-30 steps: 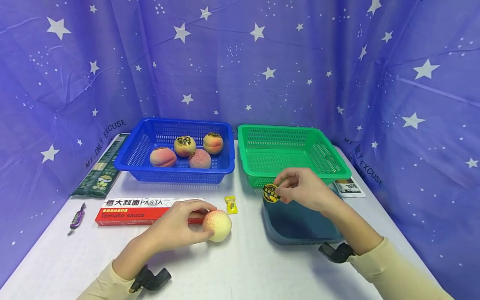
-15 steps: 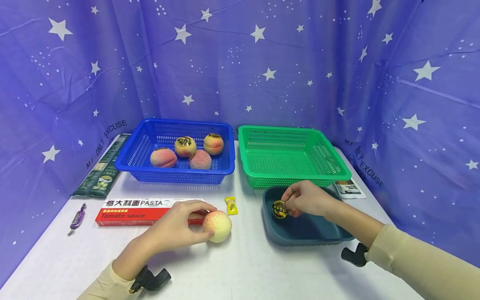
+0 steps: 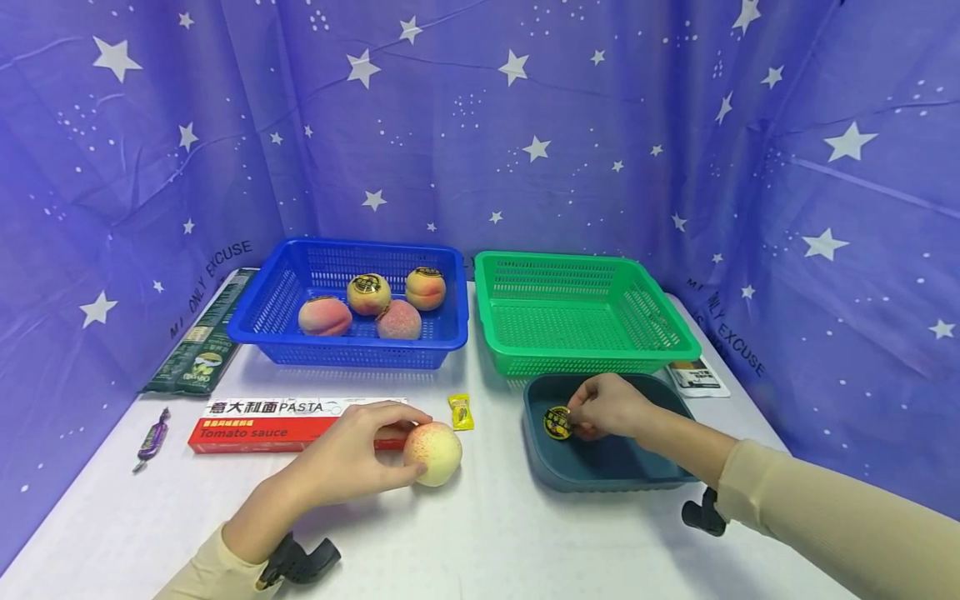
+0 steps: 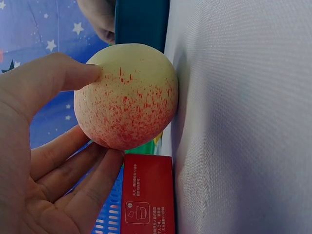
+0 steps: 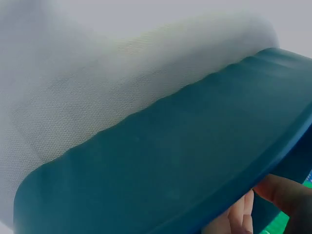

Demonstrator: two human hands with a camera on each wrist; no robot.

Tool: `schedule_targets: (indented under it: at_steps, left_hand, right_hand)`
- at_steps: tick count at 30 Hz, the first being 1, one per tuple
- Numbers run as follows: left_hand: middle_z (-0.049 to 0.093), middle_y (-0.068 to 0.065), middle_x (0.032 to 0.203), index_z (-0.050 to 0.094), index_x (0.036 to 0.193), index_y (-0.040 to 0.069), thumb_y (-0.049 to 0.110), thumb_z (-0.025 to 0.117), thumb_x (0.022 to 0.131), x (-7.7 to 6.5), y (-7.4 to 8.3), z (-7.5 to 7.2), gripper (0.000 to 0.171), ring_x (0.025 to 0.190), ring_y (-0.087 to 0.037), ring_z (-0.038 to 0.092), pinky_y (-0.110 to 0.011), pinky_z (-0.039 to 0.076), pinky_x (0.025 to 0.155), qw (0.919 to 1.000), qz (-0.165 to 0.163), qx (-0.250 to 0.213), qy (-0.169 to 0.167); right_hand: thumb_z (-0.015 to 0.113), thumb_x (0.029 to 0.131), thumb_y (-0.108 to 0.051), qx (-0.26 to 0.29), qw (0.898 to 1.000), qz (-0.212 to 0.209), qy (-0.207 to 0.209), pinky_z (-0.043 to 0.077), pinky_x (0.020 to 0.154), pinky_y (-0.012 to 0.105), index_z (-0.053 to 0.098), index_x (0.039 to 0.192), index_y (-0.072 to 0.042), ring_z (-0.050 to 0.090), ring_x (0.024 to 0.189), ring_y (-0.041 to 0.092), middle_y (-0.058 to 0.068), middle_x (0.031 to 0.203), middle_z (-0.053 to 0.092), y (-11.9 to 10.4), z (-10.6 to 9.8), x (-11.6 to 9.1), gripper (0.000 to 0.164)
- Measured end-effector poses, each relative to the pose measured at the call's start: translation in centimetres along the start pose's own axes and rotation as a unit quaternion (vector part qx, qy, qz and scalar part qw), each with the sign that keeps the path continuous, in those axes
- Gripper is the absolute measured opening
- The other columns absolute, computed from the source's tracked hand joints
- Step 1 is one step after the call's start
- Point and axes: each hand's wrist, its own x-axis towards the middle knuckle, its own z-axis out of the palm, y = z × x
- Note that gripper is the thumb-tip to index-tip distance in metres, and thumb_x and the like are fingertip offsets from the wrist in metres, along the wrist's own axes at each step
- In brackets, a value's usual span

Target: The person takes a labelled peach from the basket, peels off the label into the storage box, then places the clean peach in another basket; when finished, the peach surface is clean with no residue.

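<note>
On white table (image 3: 480, 542), left hand (image 3: 356, 454) gripping peach (image 3: 437, 454), beside "PASTA, Tomato sauce" box (image 3: 258, 427), right hand (image 3: 611, 407) pinching round label (image 3: 557, 423)

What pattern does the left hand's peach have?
The peach is pale yellow with red speckles, clearest in the left wrist view.

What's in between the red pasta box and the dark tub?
In the head view: a yellow packet, and the peach the left hand holds. Next to the tub, there's just bare white table.
</note>
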Motion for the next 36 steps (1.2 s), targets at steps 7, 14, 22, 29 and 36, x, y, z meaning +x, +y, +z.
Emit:
schedule_targets:
  at_steps: [7,14,22,29,36]
  left_hand:
    - [0.078,0.018,0.126,0.075,0.134,0.025,0.025,0.096,0.085,0.0,0.0,0.1,0.053,0.114,0.000,0.075,-0.032,0.064,0.107,0.9992,0.020,0.035,0.004]
    - [0.077,0.019,0.126,0.075,0.135,0.025,0.026,0.097,0.083,0.1,-0.1,0.2,0.057,0.113,0.001,0.075,-0.033,0.063,0.107,0.9982,0.035,0.047,0.013]
    - [0.076,0.020,0.125,0.075,0.135,0.026,0.028,0.098,0.081,0.0,-0.1,0.7,0.060,0.114,0.002,0.073,-0.037,0.062,0.106,0.9952,0.054,0.079,0.025]
    - [0.075,0.019,0.129,0.074,0.137,0.029,0.032,0.101,0.077,-0.1,0.3,1.1,0.066,0.117,-0.001,0.070,-0.039,0.060,0.106,0.9920,0.055,0.109,0.031]
    - [0.074,0.018,0.133,0.073,0.139,0.030,0.033,0.102,0.076,-0.1,0.6,1.3,0.069,0.122,-0.004,0.069,-0.039,0.061,0.108,0.9909,0.048,0.121,0.032]
  right_hand:
    - [0.068,0.103,-0.003,0.005,1.000,0.002,0.005,0.071,0.083,0.041,0.069,0.112,0.011,0.074,0.083,0.018,0.011,0.087,0.070,0.0,0.1,0.0,0.017]
    - [0.068,0.104,-0.006,0.011,1.000,-0.002,0.008,0.070,0.081,0.038,0.070,0.116,0.012,0.074,0.082,0.017,0.015,0.096,0.076,0.0,-0.2,-0.2,0.021]
    - [0.070,0.105,-0.012,-0.018,1.000,-0.003,0.025,0.070,0.082,0.037,0.072,0.119,0.007,0.077,0.088,0.018,0.019,0.111,0.078,-0.3,-1.1,-1.2,0.023]
    - [0.074,0.105,-0.016,-0.083,0.993,-0.080,-0.014,0.064,0.074,0.037,0.076,0.108,-0.006,0.072,0.084,0.023,0.009,0.094,0.076,-2.1,-0.9,-3.9,0.010]
    - [0.077,0.105,-0.030,-0.135,0.971,-0.199,0.012,0.059,0.078,0.031,0.077,0.104,-0.024,0.073,0.092,0.015,-0.008,0.095,0.078,-5.7,-1.4,-6.7,0.006]
